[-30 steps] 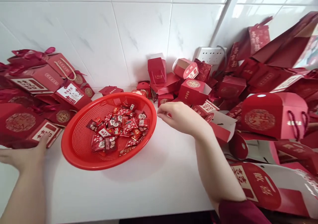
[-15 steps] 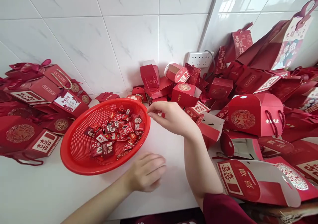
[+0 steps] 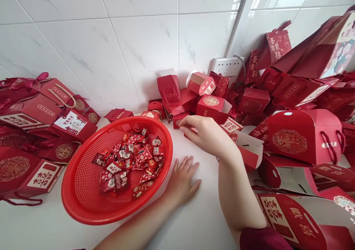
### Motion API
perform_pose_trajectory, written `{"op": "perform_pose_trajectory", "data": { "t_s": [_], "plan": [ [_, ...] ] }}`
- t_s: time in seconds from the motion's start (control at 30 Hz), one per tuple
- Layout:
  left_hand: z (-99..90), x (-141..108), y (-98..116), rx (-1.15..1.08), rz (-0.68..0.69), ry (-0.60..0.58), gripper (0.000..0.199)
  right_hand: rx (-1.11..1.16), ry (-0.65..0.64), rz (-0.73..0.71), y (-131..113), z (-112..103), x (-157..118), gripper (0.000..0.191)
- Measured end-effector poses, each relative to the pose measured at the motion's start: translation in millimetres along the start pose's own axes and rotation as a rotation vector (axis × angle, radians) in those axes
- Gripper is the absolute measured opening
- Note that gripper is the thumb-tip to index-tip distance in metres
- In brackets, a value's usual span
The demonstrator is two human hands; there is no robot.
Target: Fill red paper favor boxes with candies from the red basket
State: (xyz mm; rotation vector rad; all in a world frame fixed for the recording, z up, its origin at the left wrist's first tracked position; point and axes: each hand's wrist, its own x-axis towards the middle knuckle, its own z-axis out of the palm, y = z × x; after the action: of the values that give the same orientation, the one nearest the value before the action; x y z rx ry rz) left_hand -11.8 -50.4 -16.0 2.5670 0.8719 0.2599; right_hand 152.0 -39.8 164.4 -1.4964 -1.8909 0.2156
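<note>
In the head view, the left hand (image 3: 183, 183), curled half a second ago, now lies at lower centre, grip wide, fingers spread on the smooth white tabletop (image 3: 205, 220). The right hand (image 3: 206, 133) hovers right of centre, grip narrow; whether it pinches anything I cannot tell. The small, red-wrapped sweets (image 3: 130, 157) remain inside the round, red, perforated plastic basket (image 3: 80, 213), left of centre, so the work seems little advanced.

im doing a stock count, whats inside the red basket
Small wrapped packets, mostly red, some with white patches, lie heaped in the red basket. Whatever lies beneath the top ones is covered, so it cannot be seen.
</note>
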Motion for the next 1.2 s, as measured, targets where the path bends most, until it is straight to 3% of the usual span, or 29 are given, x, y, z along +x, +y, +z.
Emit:
{"op": "perform_pose_trajectory", "data": {
  "t_s": [0.27, 0.5, 0.93, 1.2],
  "plan": [
    [-1.3, 1, -4, -0.022, -0.011, -0.023, 0.059, -0.085, -0.085, -0.018, -10, 16, 5, 0.016],
    [0.2, 1, -4, -0.019, 0.004, -0.018, 0.057, -0.220, -0.068, 0.033, -12, 13, 0, 0.016],
    [3.1, 5, -1, 0.024, 0.012, 0.031, 0.052, -0.101, -0.038, 0.003, -12, -10, -14, 0.016],
    [4.9, 3, -2, 0.014, 0.028, 0.031, 0.049, -0.038, -0.060, 0.022, -4, -4, -9, 0.016]
  ]
}}
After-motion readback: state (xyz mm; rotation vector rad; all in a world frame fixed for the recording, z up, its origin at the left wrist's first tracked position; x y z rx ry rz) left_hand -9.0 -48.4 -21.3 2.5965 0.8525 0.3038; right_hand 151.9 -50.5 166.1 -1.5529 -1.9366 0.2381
